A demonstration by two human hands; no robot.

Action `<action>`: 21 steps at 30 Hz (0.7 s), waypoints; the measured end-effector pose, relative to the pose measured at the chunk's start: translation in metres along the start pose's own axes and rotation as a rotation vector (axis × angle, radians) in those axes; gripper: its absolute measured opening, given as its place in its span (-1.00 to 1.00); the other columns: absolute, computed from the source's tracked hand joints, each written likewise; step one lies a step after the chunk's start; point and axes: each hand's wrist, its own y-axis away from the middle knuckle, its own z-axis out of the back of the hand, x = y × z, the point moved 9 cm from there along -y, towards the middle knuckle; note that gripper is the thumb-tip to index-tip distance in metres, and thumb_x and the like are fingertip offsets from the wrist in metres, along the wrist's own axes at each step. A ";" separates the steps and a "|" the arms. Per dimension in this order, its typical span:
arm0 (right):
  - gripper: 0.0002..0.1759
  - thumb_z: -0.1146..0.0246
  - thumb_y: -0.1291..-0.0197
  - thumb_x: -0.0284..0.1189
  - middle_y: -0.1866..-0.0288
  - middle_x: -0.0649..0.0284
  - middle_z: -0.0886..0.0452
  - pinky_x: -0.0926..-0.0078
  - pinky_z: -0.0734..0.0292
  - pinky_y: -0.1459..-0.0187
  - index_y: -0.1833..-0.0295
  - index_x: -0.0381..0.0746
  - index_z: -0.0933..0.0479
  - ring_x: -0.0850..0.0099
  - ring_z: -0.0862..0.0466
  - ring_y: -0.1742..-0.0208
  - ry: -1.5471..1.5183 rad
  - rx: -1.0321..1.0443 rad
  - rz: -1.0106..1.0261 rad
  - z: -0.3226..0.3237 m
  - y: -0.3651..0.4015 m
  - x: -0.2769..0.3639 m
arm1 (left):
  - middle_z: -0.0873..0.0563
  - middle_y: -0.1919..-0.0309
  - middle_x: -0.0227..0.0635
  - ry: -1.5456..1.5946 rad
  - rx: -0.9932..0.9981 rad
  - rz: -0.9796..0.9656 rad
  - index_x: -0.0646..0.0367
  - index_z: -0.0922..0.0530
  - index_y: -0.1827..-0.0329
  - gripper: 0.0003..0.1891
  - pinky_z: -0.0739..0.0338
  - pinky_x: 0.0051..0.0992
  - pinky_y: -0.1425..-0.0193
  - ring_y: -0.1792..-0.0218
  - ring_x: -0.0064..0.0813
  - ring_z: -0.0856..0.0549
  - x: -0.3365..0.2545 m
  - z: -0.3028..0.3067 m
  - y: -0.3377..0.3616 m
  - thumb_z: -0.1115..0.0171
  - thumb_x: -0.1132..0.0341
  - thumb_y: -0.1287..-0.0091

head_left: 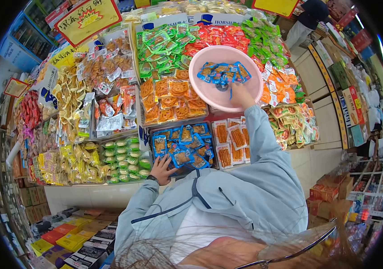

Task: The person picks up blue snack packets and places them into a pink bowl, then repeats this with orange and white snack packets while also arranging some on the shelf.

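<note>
A pink basin [195, 85] rests on the snack display, with several blue snack packets [225, 73] inside. My right hand [241, 95] reaches into the basin below those packets, its fingers bent and closed at the edge of a blue packet. My left hand [161, 170], with a dark watch at the wrist, lies with fingers spread on the lower left of a bin of blue packets [191, 142]. Packs of orange-brown sticks [229, 139] are to the right of that bin.
Orange ring-shaped snacks [170, 99] and green packets [158, 45] fill bins behind. Small green-and-white packs [122, 161] lie left of my left hand. A yellow sign [88, 20] hangs at the upper left. Another person [306, 22] stands at the upper right, beyond the display.
</note>
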 end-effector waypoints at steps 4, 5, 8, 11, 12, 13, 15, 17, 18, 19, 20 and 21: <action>-0.18 -0.43 0.11 -0.43 -0.17 -0.07 -0.52 0.16 -0.48 -0.20 -0.38 -0.20 -0.36 0.05 -0.57 -0.18 -0.354 -0.022 -0.068 0.052 0.011 0.032 | -0.30 -0.44 0.00 -0.008 0.013 0.018 -0.34 -0.58 -0.22 -0.35 0.04 0.31 -0.50 -0.53 0.08 -0.16 0.002 -0.002 0.001 -0.36 0.20 0.09; -0.14 -0.44 0.10 -0.42 -0.18 -0.01 -0.51 0.22 -0.46 -0.22 -0.41 -0.20 -0.33 0.10 -0.57 -0.17 -0.483 -0.069 -0.018 0.072 0.022 0.047 | -0.30 -0.44 0.00 -0.016 0.024 0.015 -0.34 -0.59 -0.22 -0.35 0.04 0.31 -0.50 -0.53 0.08 -0.15 0.002 -0.001 0.000 -0.37 0.20 0.09; -0.13 -0.43 0.02 -0.46 -0.19 0.10 -0.50 0.33 -0.43 -0.23 -0.46 -0.20 -0.27 0.28 -0.53 -0.17 -0.979 0.232 0.133 0.084 0.076 0.124 | -0.31 -0.43 0.02 -0.014 0.037 0.009 -0.32 -0.60 -0.20 -0.35 0.05 0.30 -0.50 -0.53 0.09 -0.15 0.000 -0.001 0.000 -0.37 0.19 0.11; -0.10 -0.43 -0.02 -0.43 -0.27 0.12 -0.46 0.39 -0.42 -0.24 -0.51 -0.19 -0.22 0.37 -0.49 -0.24 -1.149 0.622 0.228 0.010 0.124 0.184 | -0.32 -0.41 0.07 -0.002 0.004 -0.009 -0.28 -0.61 -0.18 -0.34 0.06 0.30 -0.50 -0.53 0.11 -0.15 0.002 -0.003 0.001 -0.38 0.18 0.17; -0.08 -0.45 -0.01 -0.40 -0.32 0.07 -0.44 0.38 -0.43 -0.23 -0.51 -0.18 -0.22 0.35 -0.49 -0.26 -1.124 0.652 0.242 -0.015 0.138 0.202 | -0.32 -0.41 0.07 -0.006 0.009 -0.009 -0.28 -0.61 -0.17 -0.34 0.06 0.30 -0.50 -0.53 0.11 -0.15 0.001 -0.003 0.001 -0.39 0.18 0.18; -0.08 -0.45 -0.01 -0.36 -0.35 0.02 -0.40 0.31 -0.40 -0.27 -0.51 -0.17 -0.22 0.26 -0.46 -0.31 -0.994 0.609 0.272 -0.038 0.148 0.214 | -0.32 -0.41 0.07 -0.013 0.013 -0.007 -0.28 -0.61 -0.17 -0.33 0.06 0.30 -0.50 -0.53 0.11 -0.15 0.000 -0.002 0.001 -0.39 0.17 0.18; -0.08 -0.44 -0.01 -0.28 -0.41 -0.06 -0.34 0.17 -0.33 -0.33 -0.52 -0.14 -0.22 0.10 -0.38 -0.39 -0.740 0.548 0.328 -0.062 0.161 0.239 | -0.32 -0.42 0.06 -0.017 0.022 0.003 -0.27 -0.62 -0.15 -0.33 0.07 0.31 -0.51 -0.53 0.11 -0.15 0.000 0.001 -0.001 -0.41 0.16 0.21; -0.08 -0.43 -0.02 -0.22 -0.45 -0.10 -0.29 0.05 -0.25 -0.39 -0.51 -0.12 -0.24 -0.05 -0.27 -0.46 -0.494 0.516 0.372 -0.073 0.170 0.261 | -0.32 -0.42 0.06 -0.014 0.027 0.002 -0.26 -0.62 -0.14 -0.34 0.07 0.31 -0.51 -0.53 0.11 -0.14 0.000 0.003 -0.002 -0.41 0.16 0.21; -0.09 -0.42 -0.03 -0.20 -0.46 -0.08 -0.28 0.02 -0.21 -0.41 -0.51 -0.11 -0.24 -0.08 -0.24 -0.47 -0.432 0.485 0.422 -0.079 0.175 0.266 | -0.32 -0.42 0.06 -0.011 0.029 0.001 -0.26 -0.62 -0.13 -0.35 0.07 0.31 -0.51 -0.54 0.10 -0.14 -0.001 0.003 -0.001 -0.41 0.16 0.21; -0.09 -0.41 -0.03 -0.17 -0.47 -0.06 -0.27 -0.01 -0.18 -0.42 -0.51 -0.10 -0.24 -0.12 -0.20 -0.49 -0.369 0.450 0.473 -0.086 0.178 0.271 | -0.34 -0.40 0.04 -0.020 0.033 0.001 -0.26 -0.62 -0.12 -0.36 0.07 0.32 -0.51 -0.54 0.11 -0.14 -0.001 0.003 -0.001 -0.41 0.15 0.20; -0.10 -0.40 -0.04 -0.15 -0.48 -0.05 -0.27 -0.05 -0.14 -0.43 -0.51 -0.09 -0.25 -0.15 -0.17 -0.50 -0.303 0.409 0.525 -0.091 0.178 0.274 | -0.35 -0.39 0.04 -0.019 0.023 0.003 -0.26 -0.62 -0.12 -0.37 0.07 0.32 -0.51 -0.54 0.11 -0.14 0.000 0.002 -0.002 -0.41 0.15 0.19; -0.17 -0.38 -0.06 -0.23 -0.47 -0.02 -0.29 -0.03 -0.18 -0.43 -0.48 -0.10 -0.30 -0.10 -0.24 -0.46 -0.383 0.382 0.499 -0.080 0.174 0.275 | -0.35 -0.38 0.03 -0.017 0.017 0.005 -0.26 -0.62 -0.12 -0.37 0.06 0.32 -0.51 -0.54 0.11 -0.13 0.001 -0.002 -0.001 -0.41 0.15 0.19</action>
